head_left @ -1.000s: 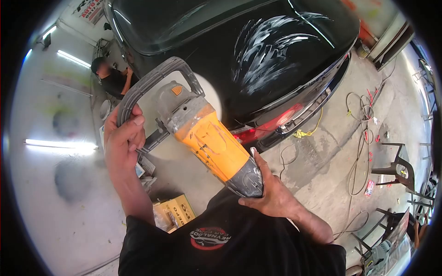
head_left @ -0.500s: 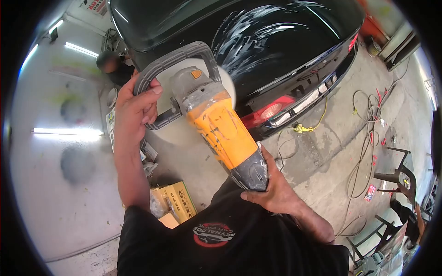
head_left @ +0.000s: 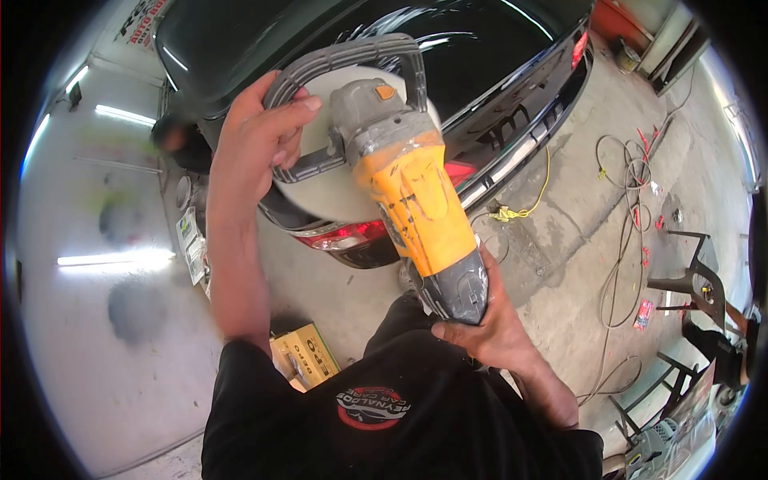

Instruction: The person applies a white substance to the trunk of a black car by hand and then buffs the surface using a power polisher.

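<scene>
**Polisher lifted up to the car's rear edge**

Both hands are closed on the polisher (head_left: 416,208). The left hand (head_left: 256,136) is wrapped round the grey loop handle (head_left: 352,56) at 11 o'clock in the view, fingers curled over the bar. The right hand (head_left: 488,320) is clamped round the dark rear grip at 5 o'clock, close to the person's chest. The yellow body runs slantwise between them, nose up.

Over the last second the tool has climbed from the middle of the view toward 12 o'clock and swung more upright. Its white pad (head_left: 320,192) was beside the boot lid; now it lies across the rear edge of the black car (head_left: 496,48), with the red tail light (head_left: 344,236) just below it at 6 o'clock. The pad hides the contact, so I cannot tell whether it touches the paint. The white smears on the lid have slid almost out of sight at the top.

On the concrete floor (head_left: 560,240), a yellow box (head_left: 308,356) sits at 7 o'clock and loose cords (head_left: 632,232) trail at 3 o'clock. Another person (head_left: 172,136), blurred, crouches at 10 o'clock.
</scene>
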Demonstrator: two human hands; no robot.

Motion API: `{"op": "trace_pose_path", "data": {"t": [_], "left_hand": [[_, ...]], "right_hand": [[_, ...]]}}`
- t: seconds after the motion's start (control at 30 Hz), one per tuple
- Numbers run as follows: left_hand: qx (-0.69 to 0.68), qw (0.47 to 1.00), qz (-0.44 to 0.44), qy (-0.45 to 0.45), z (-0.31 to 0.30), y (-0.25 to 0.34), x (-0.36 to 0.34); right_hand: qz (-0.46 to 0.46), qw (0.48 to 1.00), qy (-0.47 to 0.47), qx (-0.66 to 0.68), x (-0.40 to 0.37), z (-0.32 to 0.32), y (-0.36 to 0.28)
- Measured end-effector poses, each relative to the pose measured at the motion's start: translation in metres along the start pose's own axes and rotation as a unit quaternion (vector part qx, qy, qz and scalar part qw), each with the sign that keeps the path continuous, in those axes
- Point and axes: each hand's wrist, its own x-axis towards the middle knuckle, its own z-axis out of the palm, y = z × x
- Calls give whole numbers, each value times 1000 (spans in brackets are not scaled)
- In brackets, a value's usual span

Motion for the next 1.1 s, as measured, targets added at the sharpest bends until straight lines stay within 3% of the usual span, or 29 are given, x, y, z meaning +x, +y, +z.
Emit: {"op": "trace_pose_path", "data": {"t": [0.27, 0.53, 0.8, 1.0, 1.1], "left_hand": [[-91, 992, 63, -63, 6, -29, 11], [-142, 975, 133, 105, -55, -86, -51], [-99, 964, 98, 226, -103, -95, -108], [-88, 968, 60, 229, -85, -83, -101], [-85, 973, 47, 210, -59, -68, -80]], "right_hand": [[-23, 999, 28, -26, -3, -8, 6], [49, 987, -56, -143, 8, 27, 7], [77, 963, -166, -198, 34, 57, 10], [84, 966, -156, -188, 27, 41, 1], [72, 985, -112, -109, 19, 27, -8]]}}
